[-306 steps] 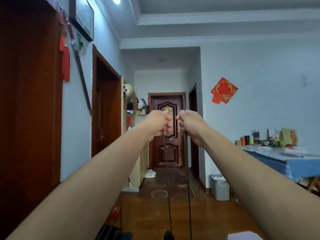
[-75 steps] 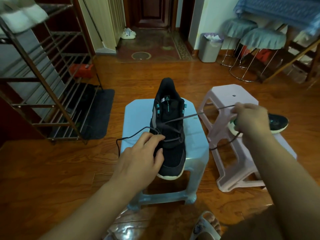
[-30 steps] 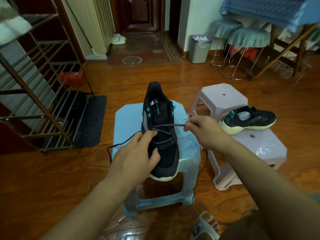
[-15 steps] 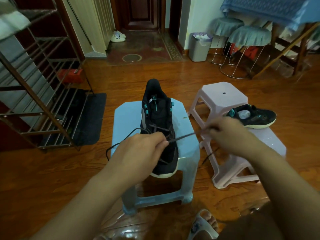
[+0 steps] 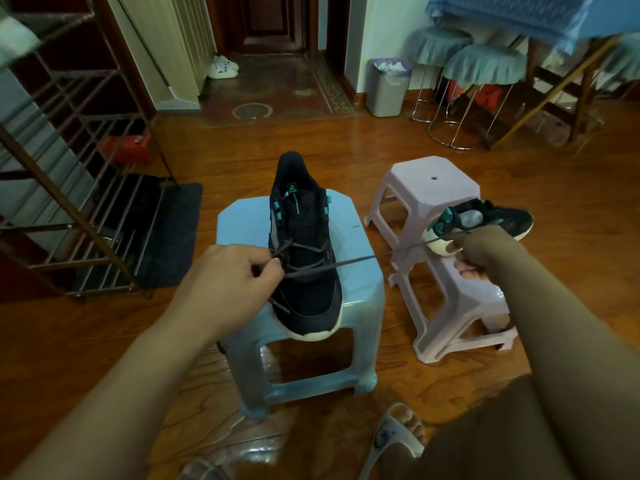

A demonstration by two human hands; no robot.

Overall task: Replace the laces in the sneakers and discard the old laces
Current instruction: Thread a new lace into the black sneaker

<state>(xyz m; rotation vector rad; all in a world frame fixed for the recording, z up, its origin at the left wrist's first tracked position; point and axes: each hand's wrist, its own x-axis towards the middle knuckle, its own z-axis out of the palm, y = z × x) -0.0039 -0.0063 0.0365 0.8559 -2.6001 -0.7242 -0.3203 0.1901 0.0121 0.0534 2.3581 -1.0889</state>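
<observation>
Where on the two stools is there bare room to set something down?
Blue stool: bare strips left and right of the black sneaker. Pink stool: bare top behind the second sneaker. The taut lace crowds the gap between the stools.

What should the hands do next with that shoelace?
Probably thread the end held by the right hand through the next eyelet: the lace is stretched tight from the sneaker, only the lower rows look laced, and the left hand pinches at the crossing.

The left hand (image 5: 230, 271) covers the sneaker (image 5: 304, 258)'s lower left eyelets, so can't see where the lace (image 5: 363, 261) enters. Second sneaker (image 5: 485, 220)'s heel sits behind the right hand (image 5: 485, 251). The lace's free end disappears in that fist.
</observation>
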